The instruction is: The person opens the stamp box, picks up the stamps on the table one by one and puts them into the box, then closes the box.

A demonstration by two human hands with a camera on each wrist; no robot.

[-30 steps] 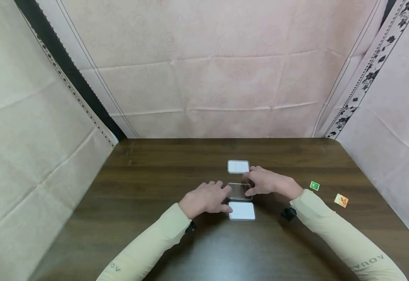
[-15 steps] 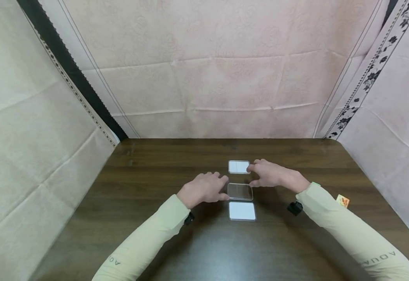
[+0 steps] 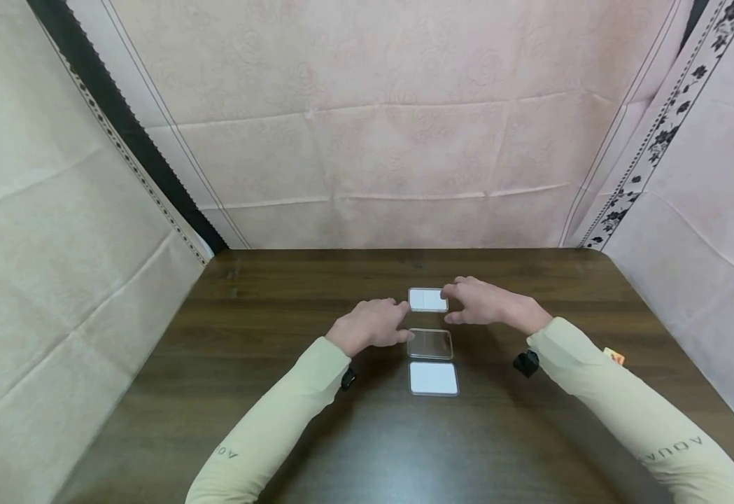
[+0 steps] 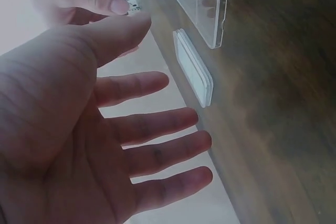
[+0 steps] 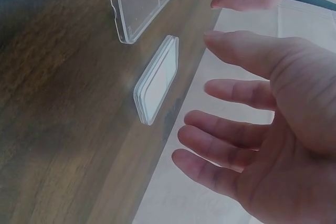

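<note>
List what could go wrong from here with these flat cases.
The left grip is close to the clear case, so it might nudge that toward the near white case right beside it.
The clear case shows the dark tabletop through it, so its edges may be misjudged.
The right sleeve partly hides the orange card and could sweep it aside.

Left hand (image 3: 369, 325) below frame centre, fingers extended; right hand (image 3: 488, 303) lower centre-right, fingers apart; forearms (image 3: 281, 423) slanting from the bottom.

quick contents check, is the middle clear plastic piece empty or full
Empty: the dark table shows straight through the clear plastic piece.
</note>
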